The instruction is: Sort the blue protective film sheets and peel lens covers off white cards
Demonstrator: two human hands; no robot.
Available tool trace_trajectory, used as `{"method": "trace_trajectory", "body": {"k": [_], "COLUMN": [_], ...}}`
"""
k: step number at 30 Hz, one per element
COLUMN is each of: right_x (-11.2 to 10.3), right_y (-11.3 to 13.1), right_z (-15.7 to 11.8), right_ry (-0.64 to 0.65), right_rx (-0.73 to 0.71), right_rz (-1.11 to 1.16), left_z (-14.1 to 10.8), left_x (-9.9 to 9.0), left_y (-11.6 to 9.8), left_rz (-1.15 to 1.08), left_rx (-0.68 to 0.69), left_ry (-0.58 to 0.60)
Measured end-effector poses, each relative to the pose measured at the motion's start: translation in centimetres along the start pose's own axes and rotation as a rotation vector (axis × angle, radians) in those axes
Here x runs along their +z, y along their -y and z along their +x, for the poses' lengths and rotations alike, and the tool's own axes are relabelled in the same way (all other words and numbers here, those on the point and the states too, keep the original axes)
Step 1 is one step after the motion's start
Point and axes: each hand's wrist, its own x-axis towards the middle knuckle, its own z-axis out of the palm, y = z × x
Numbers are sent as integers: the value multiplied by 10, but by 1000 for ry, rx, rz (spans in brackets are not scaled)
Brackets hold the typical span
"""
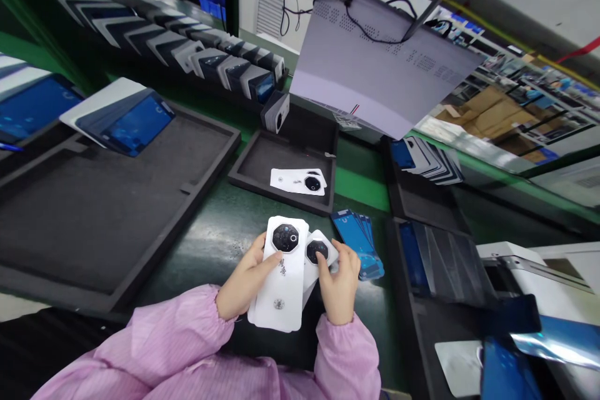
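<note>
My left hand (244, 280) is closed around the left edge of a small stack of white, phone-shaped back sheets (291, 290), its thumb on the face just under the printed black camera ring. Between the thumb and fingers of my right hand (341, 282) is a similar white back sheet (313, 251). It sits tilted, partly behind the stack, and the thumb presses on its dark camera print. Beyond my right hand, fanned blue phone-shaped films (359, 240) lie on the dark green tabletop (206, 244).
More white back sheets (295, 181) lie in a small black foam tray (255, 184) ahead. A large black tray (117, 200) fills the left side. Racked panels (225, 69) stand at the back left. A grey monitor (375, 50) hangs above, and dark trays (417, 319) line the right.
</note>
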Motion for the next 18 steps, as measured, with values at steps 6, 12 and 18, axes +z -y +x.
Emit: {"method": "trace_trajectory", "body": {"k": [6,12,18], "right_x": [0,2,2], "right_y": [30,28,29], "right_z": [-7,-7,-12], "right_ry": [22,204,85], "right_rx": [-189,-15,-183], "right_rz": [125,320,183], "left_z": [-4,-10,-8], "left_x": [-2,-3,-4], "left_y": [10,13,16], "left_rz": [287,692,664], "left_rx": [77,222,174], "left_ry": [74,173,124]}}
